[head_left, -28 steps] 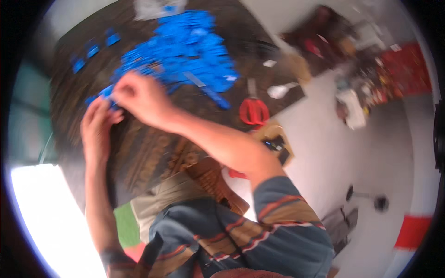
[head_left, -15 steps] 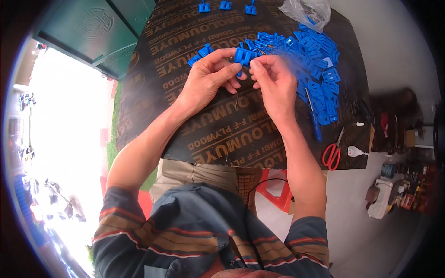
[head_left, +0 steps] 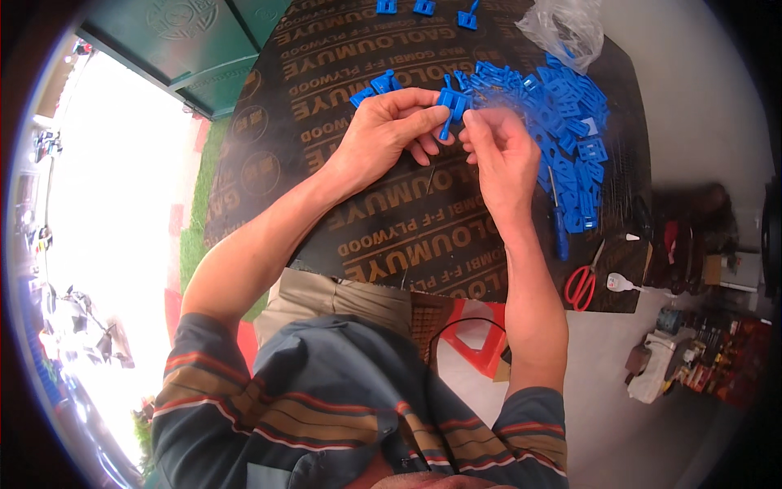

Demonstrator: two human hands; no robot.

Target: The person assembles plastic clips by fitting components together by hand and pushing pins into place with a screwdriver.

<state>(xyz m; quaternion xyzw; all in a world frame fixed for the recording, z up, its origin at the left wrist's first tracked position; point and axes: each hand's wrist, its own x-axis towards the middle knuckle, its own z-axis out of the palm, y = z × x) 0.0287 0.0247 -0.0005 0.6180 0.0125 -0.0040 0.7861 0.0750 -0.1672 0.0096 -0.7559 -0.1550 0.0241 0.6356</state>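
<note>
Blue plastic part (head_left: 454, 99) is held above the table (head_left: 456, 265), between both hands. It looks squarish and slotted, with slim ends sticking out above and below. The left hand (head_left: 381, 134) pinches it between thumb and fingers; the right hand (head_left: 503, 151) has its fingers bent at the right edge, and I cannot tell if they grip. To the right spreads a pile of blue pieces (head_left: 577, 151), uncontained, with a clear plastic bag (head_left: 564, 28) at its far end. Nearer lie a screwdriver (head_left: 560, 236) and red-handled scissors (head_left: 580, 287).
</note>
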